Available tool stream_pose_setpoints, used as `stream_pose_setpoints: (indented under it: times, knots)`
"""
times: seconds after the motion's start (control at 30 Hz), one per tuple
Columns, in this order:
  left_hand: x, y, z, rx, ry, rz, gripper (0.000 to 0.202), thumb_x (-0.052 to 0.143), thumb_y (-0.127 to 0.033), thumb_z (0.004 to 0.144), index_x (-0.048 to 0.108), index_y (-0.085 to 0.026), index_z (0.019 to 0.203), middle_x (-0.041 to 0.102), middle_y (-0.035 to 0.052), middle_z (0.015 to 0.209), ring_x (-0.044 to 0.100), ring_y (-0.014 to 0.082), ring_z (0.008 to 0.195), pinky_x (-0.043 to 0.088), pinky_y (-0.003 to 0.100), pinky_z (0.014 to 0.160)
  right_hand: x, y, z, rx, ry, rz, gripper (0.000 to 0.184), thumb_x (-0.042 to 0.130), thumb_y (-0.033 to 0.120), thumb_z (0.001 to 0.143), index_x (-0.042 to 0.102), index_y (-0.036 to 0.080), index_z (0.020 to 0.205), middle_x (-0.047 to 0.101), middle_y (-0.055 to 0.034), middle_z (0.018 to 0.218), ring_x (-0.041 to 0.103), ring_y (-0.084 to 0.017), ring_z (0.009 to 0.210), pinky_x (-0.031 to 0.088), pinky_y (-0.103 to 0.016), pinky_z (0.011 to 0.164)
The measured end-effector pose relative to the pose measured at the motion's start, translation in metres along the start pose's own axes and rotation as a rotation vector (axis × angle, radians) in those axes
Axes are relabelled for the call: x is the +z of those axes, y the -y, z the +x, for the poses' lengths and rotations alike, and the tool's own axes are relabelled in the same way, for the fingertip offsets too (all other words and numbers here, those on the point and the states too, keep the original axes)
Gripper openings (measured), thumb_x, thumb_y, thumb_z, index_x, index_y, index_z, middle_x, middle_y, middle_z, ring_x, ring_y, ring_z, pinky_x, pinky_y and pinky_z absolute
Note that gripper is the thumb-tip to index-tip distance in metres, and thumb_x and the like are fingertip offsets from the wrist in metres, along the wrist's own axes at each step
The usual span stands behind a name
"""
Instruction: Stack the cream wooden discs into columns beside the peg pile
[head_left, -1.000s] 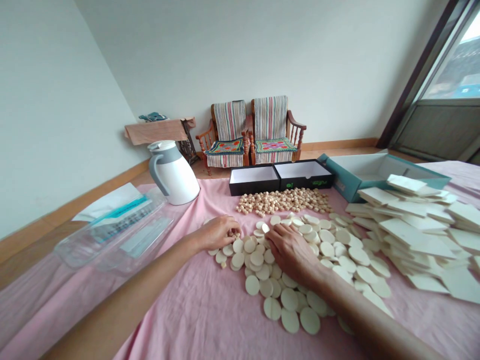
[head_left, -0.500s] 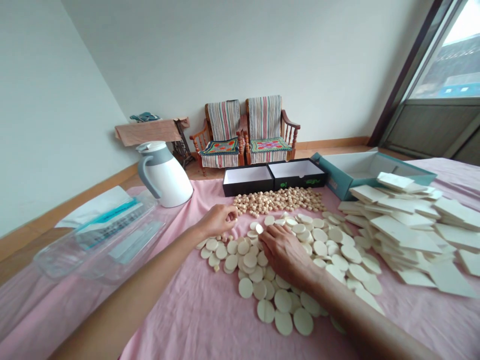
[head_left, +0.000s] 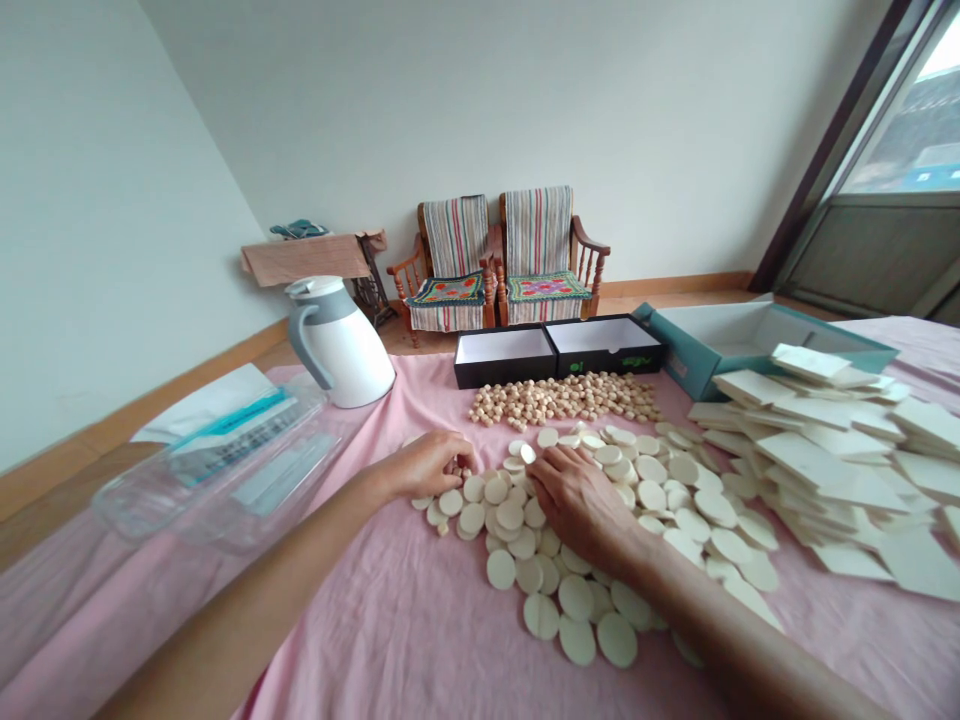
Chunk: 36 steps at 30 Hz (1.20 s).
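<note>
A spread of cream round discs point(head_left: 645, 500) covers the middle of the pink tablecloth point(head_left: 420, 630). My left hand point(head_left: 429, 465) rests at the left edge of the discs, fingers curled and pinched on small pieces I cannot make out. My right hand point(head_left: 581, 500) lies palm down on the discs, fingers pressed together on them, with one disc tilted up at its fingertips. Beyond both hands lies a heap of small tan wooden pegs point(head_left: 562, 398).
Two black open boxes point(head_left: 559, 350) stand behind the pegs and a teal box point(head_left: 750, 345) to the right. Cream square tiles point(head_left: 832, 450) pile at the right. A white jug point(head_left: 337, 340) and a clear plastic tray point(head_left: 217, 470) sit at left.
My left hand lifted toward the pegs half a second ago and has come back down to the left edge of the discs. My right hand stayed on the discs.
</note>
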<state>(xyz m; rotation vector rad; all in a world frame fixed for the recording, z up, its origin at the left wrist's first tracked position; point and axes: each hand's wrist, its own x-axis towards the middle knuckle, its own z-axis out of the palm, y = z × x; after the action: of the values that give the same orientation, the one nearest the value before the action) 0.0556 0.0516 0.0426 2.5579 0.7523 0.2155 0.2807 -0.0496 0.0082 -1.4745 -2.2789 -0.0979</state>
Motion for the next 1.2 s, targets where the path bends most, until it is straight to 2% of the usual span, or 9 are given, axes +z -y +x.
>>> stream_pose_setpoints:
  times: [0.3,0.47,0.57,0.63,0.7,0.83,0.9,1.1,1.2]
  knots:
    - [0.002,0.006,0.018,-0.017,-0.058,0.066,0.019,0.054,-0.004,0.065,0.068,-0.015,0.071,0.066,0.0004,0.07,0.058,0.0119,0.064,0.039,0.018,0.058,-0.002,0.001,0.0,0.006,0.003,-0.002,0.018,0.042,0.018,0.091,0.06,0.017,0.094,0.058,-0.0066,0.088,0.048,-0.019,0.084,0.032,-0.032,0.077]
    - [-0.003,0.023,0.056,-0.154,-0.275,0.04,0.014,0.058,-0.005,0.062,0.066,-0.014,0.07,0.066,0.0001,0.067,0.058,0.0119,0.062,0.041,0.019,0.057,-0.003,0.002,0.0,0.008,0.014,-0.004,0.018,0.041,0.019,0.091,0.059,0.017,0.092,0.057,-0.006,0.087,0.048,-0.019,0.084,0.032,-0.032,0.076]
    - [-0.007,0.031,0.071,-0.222,-0.417,0.038,0.018,0.058,-0.011,0.068,0.065,-0.011,0.085,0.068,0.0047,0.08,0.059,0.0125,0.065,0.044,0.021,0.06,-0.003,0.002,0.001,0.011,0.013,-0.004,0.018,0.042,0.019,0.091,0.059,0.018,0.09,0.057,-0.0055,0.087,0.048,-0.019,0.084,0.031,-0.033,0.076]
    - [-0.011,0.033,0.069,-0.245,-0.463,0.024,0.022,0.058,-0.015,0.071,0.064,-0.011,0.092,0.068,0.0061,0.086,0.06,0.0127,0.066,0.045,0.022,0.062,-0.003,0.002,0.001,0.011,0.014,0.002,0.017,0.042,0.019,0.091,0.059,0.018,0.09,0.057,-0.0051,0.087,0.047,-0.018,0.083,0.032,-0.033,0.076]
    - [-0.013,0.033,0.058,-0.221,-0.392,0.006,0.019,0.059,-0.016,0.071,0.065,-0.012,0.088,0.068,0.0044,0.081,0.06,0.0127,0.066,0.045,0.021,0.061,-0.003,0.002,0.001,0.013,0.015,0.004,0.017,0.042,0.019,0.091,0.059,0.018,0.09,0.057,-0.0048,0.087,0.047,-0.018,0.083,0.032,-0.033,0.076]
    - [-0.013,0.026,0.021,-0.133,-0.101,0.029,0.018,0.059,-0.009,0.065,0.069,-0.014,0.08,0.068,0.0016,0.077,0.059,0.0125,0.068,0.042,0.019,0.062,-0.002,0.002,0.0,0.015,0.014,0.001,0.016,0.043,0.018,0.09,0.059,0.018,0.089,0.057,-0.0046,0.088,0.048,-0.018,0.084,0.032,-0.032,0.077]
    - [-0.009,0.023,0.009,-0.098,-0.049,0.065,0.023,0.056,-0.006,0.064,0.069,-0.015,0.081,0.068,0.0013,0.078,0.058,0.0124,0.07,0.041,0.019,0.063,-0.002,0.002,0.0,0.012,0.014,0.0,0.016,0.043,0.018,0.09,0.059,0.018,0.09,0.057,-0.0045,0.087,0.048,-0.018,0.084,0.032,-0.032,0.077]
    - [0.003,0.021,0.017,-0.087,-0.103,0.156,0.017,0.054,-0.004,0.063,0.066,-0.014,0.067,0.065,0.0014,0.068,0.057,0.0128,0.064,0.039,0.02,0.06,-0.003,0.002,0.0,0.007,0.011,-0.007,0.015,0.045,0.017,0.089,0.06,0.018,0.09,0.057,-0.0044,0.086,0.048,-0.018,0.084,0.033,-0.032,0.077]
    - [0.0,0.023,0.031,-0.118,-0.24,0.153,0.014,0.055,-0.006,0.065,0.066,-0.014,0.069,0.065,0.002,0.071,0.057,0.0126,0.064,0.041,0.021,0.062,-0.002,0.002,0.0,0.006,0.009,-0.006,0.015,0.045,0.017,0.089,0.06,0.018,0.09,0.057,-0.0044,0.087,0.048,-0.018,0.084,0.033,-0.032,0.078]
